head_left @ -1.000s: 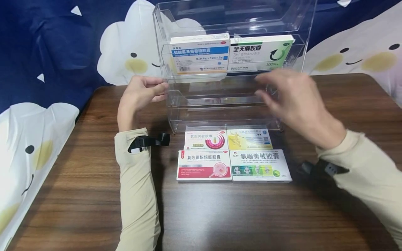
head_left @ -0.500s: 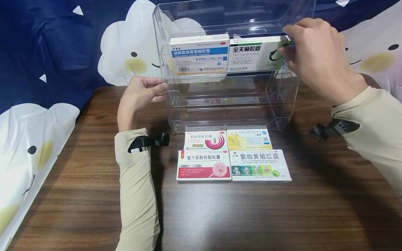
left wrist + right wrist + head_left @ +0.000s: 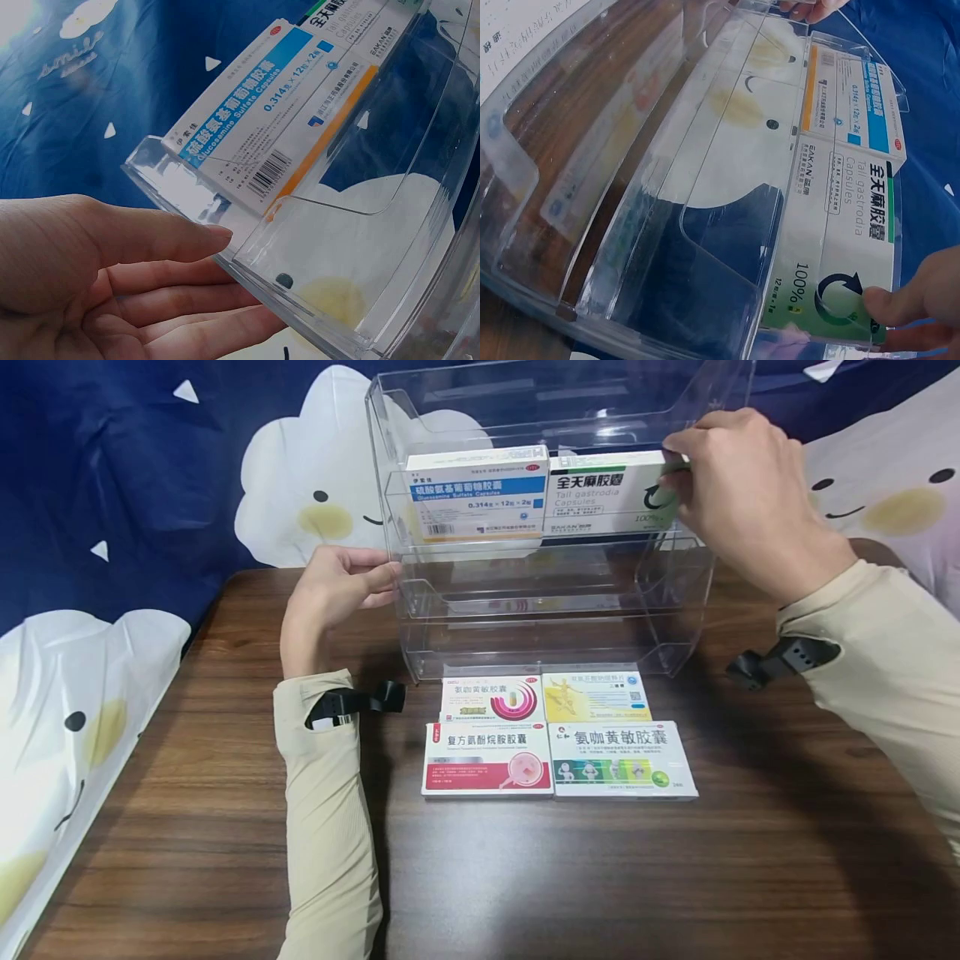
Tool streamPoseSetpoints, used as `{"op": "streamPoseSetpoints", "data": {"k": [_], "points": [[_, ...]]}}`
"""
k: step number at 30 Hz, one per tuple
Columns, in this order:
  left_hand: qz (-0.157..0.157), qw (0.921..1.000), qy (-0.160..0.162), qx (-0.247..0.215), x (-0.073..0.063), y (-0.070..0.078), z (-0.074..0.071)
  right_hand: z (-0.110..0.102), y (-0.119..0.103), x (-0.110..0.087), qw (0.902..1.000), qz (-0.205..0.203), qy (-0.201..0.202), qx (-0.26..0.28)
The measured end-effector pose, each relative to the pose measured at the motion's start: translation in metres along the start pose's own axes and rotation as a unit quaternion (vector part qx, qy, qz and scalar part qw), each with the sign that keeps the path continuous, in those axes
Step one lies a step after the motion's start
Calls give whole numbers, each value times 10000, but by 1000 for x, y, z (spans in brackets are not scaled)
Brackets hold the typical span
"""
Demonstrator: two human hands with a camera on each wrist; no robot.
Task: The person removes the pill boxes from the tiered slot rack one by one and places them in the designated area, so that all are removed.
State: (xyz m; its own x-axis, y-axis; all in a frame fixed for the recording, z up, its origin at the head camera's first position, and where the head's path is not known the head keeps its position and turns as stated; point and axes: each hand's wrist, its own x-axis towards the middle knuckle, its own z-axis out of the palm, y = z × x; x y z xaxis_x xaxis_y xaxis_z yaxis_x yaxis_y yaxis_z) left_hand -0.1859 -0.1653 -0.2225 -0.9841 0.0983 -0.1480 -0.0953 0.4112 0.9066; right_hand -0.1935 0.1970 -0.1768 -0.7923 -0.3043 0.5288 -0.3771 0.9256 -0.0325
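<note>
A clear acrylic tiered rack [image 3: 555,635] stands on the table. On one tier, a blue-and-white medicine box [image 3: 480,497] and a green-and-white medicine box [image 3: 600,497] lean side by side. My right hand [image 3: 757,502] pinches the green-and-white box's right end, thumb in front and fingers behind; the right wrist view shows the thumb [image 3: 900,300] on its green corner. At the rack's left side, my left hand [image 3: 341,581] holds the edge between thumb and fingers. In the left wrist view, that thumb [image 3: 187,236] lies just below the blue-and-white box [image 3: 247,112].
In front of the rack lie a pink-ringed box [image 3: 491,697], a yellow-and-white box [image 3: 596,696], a red-and-white box [image 3: 487,760] and a white box with a green strip [image 3: 622,760]. A blue cloud-print cloth [image 3: 187,485] hangs behind the wooden table [image 3: 555,877].
My right hand has moved up and right from before the lower tiers to the green-and-white box's right end, then slightly left while pinching it. The left hand stays at the rack's edge.
</note>
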Motion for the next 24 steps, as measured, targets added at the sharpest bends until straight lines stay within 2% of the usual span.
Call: {"op": "streamPoseSetpoints", "data": {"k": [8, 13, 16, 19, 21, 23, 24], "points": [[-67, 10000, -1, 22, -1, 1, 1, -12, 6, 7, 9976, 290, -438, 441], [-107, 9999, 11, 119, -1, 3, 1, -24, 13, 9, 9965, 315, -231, 738], [-133, 9999, 26, 31, -1, 3, 2, -25, 30, 9, 9952, 492, 42, 849], [-128, 9999, 65, 23, -1, 2, 3, -25, 54, 7, 9873, 873, 288, 1293], [-93, 9999, 92, 61, -1, 1, 3, -26, 69, 5, 9748, 1113, 423, 1884], [-73, 9999, 111, 42, 0, 1, 3, -26, 82, 2, 9601, 1134, 563, 2493], [-72, 9999, 113, 19, 0, 0, 3, -25, 87, -1, 9566, 1078, 596, 2642]]}}
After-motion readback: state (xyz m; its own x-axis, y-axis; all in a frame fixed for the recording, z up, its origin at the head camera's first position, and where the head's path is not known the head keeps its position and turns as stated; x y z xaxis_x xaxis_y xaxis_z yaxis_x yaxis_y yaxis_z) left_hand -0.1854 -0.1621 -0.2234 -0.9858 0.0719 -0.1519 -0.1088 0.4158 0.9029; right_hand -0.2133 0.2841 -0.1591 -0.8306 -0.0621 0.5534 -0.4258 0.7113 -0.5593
